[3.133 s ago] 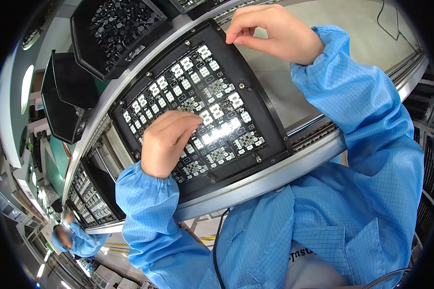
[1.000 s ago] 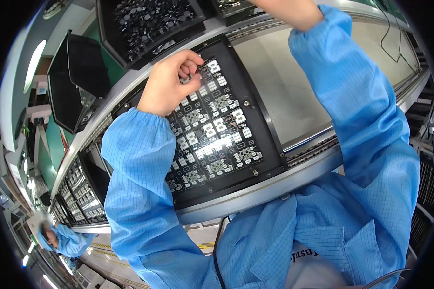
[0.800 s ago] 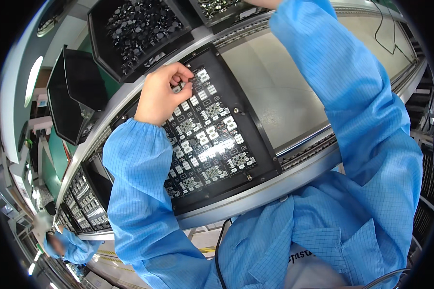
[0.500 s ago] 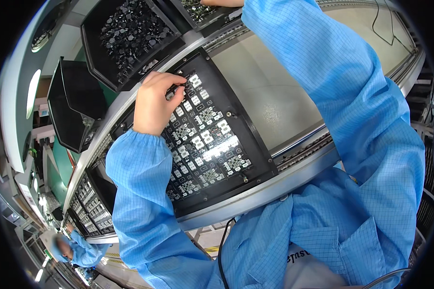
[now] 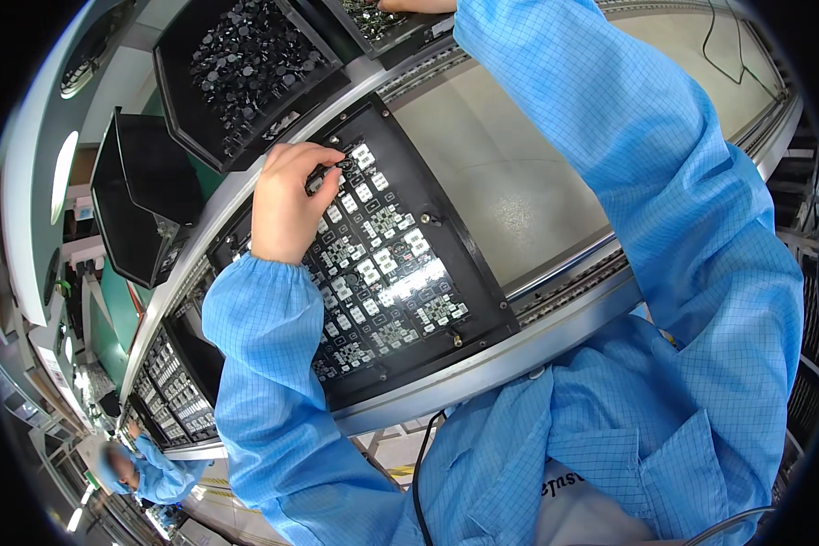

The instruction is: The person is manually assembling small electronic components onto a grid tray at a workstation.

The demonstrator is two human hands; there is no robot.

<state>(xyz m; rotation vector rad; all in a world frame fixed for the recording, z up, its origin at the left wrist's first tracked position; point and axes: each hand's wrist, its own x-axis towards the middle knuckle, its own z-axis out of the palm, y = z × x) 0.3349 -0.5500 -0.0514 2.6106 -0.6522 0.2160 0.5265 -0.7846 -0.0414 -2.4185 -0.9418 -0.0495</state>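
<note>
Since the earliest frame, my right hand has gone from the circuit board's far corner to the bin of shiny parts, and my left hand to the board's far edge. Head view: the left grip is narrow, but I cannot tell if it pinches anything; the right grip is cut off, its state unknown. The board lies in a black frame.

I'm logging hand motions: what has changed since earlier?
The left hand moved from the middle of the circuit board to its far edge; whether it holds anything is unclear. The right hand went from the far corner of the black frame to the bin of metallic parts. Board, frame and bin of dark parts stayed put.
</note>
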